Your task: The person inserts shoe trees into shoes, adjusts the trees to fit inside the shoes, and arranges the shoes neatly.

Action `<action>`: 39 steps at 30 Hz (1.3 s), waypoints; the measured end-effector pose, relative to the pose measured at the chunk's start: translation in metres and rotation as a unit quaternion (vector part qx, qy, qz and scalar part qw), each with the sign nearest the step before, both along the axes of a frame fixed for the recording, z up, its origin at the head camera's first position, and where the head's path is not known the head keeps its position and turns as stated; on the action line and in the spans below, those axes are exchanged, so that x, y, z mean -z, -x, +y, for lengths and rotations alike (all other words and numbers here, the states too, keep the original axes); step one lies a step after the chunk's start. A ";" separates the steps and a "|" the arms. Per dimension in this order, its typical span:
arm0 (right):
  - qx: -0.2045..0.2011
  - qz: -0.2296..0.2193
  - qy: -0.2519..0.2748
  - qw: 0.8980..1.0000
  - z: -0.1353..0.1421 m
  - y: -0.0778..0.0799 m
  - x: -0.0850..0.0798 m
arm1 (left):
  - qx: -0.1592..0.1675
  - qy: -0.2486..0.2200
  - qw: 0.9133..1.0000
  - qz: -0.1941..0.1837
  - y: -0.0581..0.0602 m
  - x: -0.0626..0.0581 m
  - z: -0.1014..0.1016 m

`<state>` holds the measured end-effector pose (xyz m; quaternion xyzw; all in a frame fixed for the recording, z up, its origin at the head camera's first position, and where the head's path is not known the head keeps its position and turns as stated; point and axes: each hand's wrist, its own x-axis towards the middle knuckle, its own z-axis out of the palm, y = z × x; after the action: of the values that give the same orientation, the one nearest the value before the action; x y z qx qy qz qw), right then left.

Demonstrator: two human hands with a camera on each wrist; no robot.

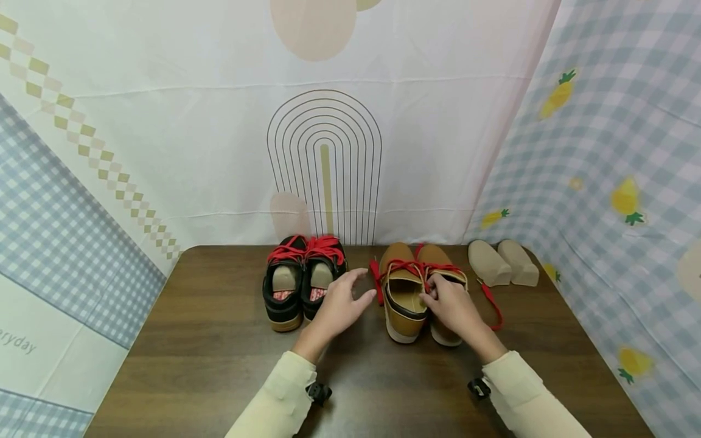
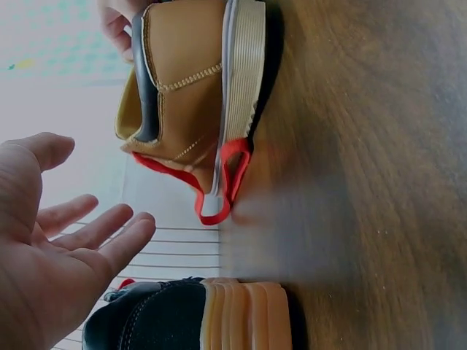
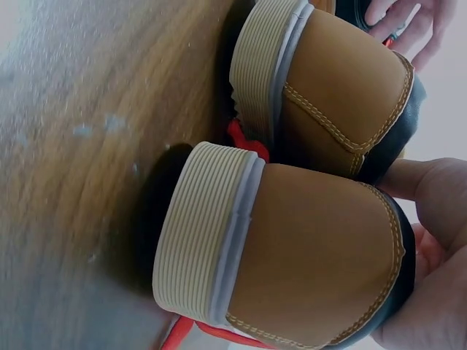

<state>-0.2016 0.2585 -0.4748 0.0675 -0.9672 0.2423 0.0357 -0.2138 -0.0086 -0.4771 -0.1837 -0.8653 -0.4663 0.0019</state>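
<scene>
A pair of tan shoes [image 1: 406, 328] with red laces [image 1: 408, 266] stands side by side on the table, heels toward me. My right hand [image 1: 451, 304] reaches over the right tan shoe; its curled fingers and thumb pinch the inner collar edge of the left one. In the right wrist view, the heel of the right tan shoe [image 3: 314, 248] hides part of that grip. My left hand [image 1: 339, 304] hovers with spread fingers between the tan pair and the black shoes [image 1: 282, 313], holding nothing. The left wrist view shows its palm beside a red lace loop [image 2: 211, 216].
Two beige shoe-shaped inserts [image 1: 489, 263] stand at the table's back right corner. Similar inserts [image 1: 283, 278] fill the red-laced black shoes. A red lace end [image 1: 494, 304] trails on the wooden table [image 1: 219, 353] right of the tan pair. A printed cloth [image 1: 219, 152] hangs behind.
</scene>
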 end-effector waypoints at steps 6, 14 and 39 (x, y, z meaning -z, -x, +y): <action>-0.007 -0.002 0.006 1.000 -0.011 -0.003 0.000 | -0.011 -0.008 1.000 -0.008 0.001 -0.001 0.002; 0.001 -0.009 0.001 1.000 -0.021 -0.007 0.000 | -0.016 -0.003 1.000 -0.020 0.000 -0.001 0.005; -0.002 0.001 0.003 1.000 -0.038 -0.014 0.003 | -0.075 0.075 0.994 0.032 -0.001 0.004 0.016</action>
<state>-0.1872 0.2203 -0.4777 0.0693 -0.9663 0.2453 0.0368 -0.2128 0.0076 -0.4807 -0.1330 -0.9088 -0.3922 0.0508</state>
